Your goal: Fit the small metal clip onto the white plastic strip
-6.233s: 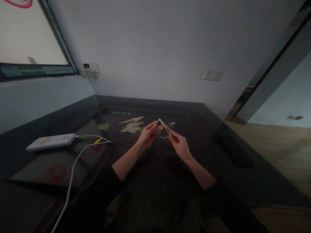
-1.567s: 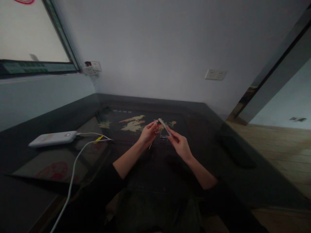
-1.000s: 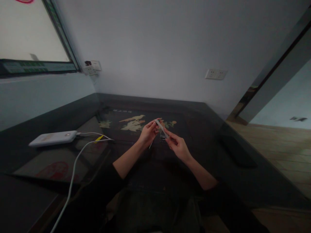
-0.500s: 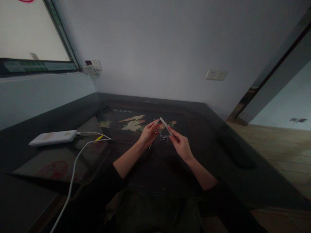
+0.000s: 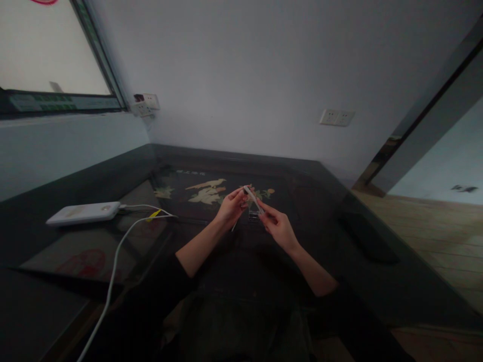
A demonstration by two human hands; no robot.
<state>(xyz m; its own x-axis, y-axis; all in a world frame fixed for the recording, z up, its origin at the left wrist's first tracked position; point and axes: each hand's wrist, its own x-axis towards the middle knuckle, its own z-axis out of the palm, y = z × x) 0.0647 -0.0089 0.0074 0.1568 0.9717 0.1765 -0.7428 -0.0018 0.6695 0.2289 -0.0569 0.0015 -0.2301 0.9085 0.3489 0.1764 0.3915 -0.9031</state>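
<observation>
Over the middle of the dark table, my left hand point(image 5: 229, 207) is closed in a pinch round a small dark piece point(image 5: 245, 191), too small to make out. My right hand point(image 5: 278, 227) grips the lower end of a flat pale stick point(image 5: 252, 198), shaped like a nail file. Its far end rests at the left fingertips, against or just beside the dark piece. Below the stick lies a small clear, shiny piece point(image 5: 254, 215), partly covered by my right fingers. A thin white strip point(image 5: 234, 225) shows under my left hand; what it belongs to is hidden.
A white power bank point(image 5: 83, 214) lies at the left, and its white cable point(image 5: 121, 243) runs down towards me. A dark flat object point(image 5: 368, 236) lies at the right of the black table point(image 5: 241, 157). Behind stands a wall with sockets point(image 5: 337, 117).
The pale stick's tip has slid slightly left and down across the left fingertips. My right hand has shifted a little left, covering more of the clear piece. My left hand stays nearly in place.
</observation>
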